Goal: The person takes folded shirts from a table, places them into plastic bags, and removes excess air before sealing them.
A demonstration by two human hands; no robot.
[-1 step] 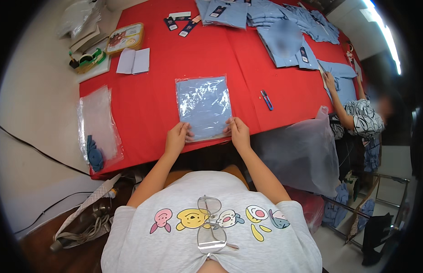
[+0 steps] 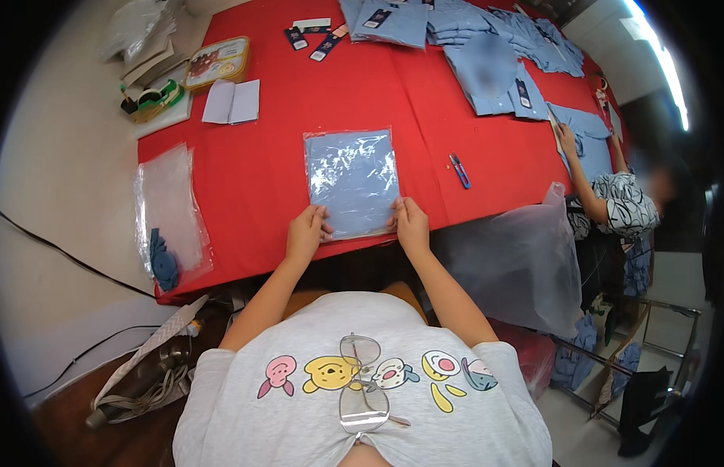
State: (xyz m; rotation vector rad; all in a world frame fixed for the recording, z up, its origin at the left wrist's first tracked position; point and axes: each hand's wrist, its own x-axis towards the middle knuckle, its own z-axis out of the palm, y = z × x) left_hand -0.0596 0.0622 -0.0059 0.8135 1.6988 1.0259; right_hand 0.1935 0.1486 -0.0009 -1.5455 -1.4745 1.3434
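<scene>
A folded light blue shirt in a clear plastic bag lies flat near the front edge of the red-covered table. My left hand grips its near left corner, with fingers curled over the side. At the near right corner my right hand is closed on the bag's edge, thumb on top. Light glints off the wrinkled film. To the right lies a pair of blue thread snips, apart from both hands.
At left are flat clear bags with a dark blue cloth bundle, an open notebook, a plastic tub and a tape dispenser. Hang tags and folded blue shirts lie farther back. A co-worker handles a shirt at right.
My hands keep hold of the bagged shirt in nearly the same place. The whole view has shifted very slightly. At the right, the shirt by the co-worker's hands has changed shape a little.
</scene>
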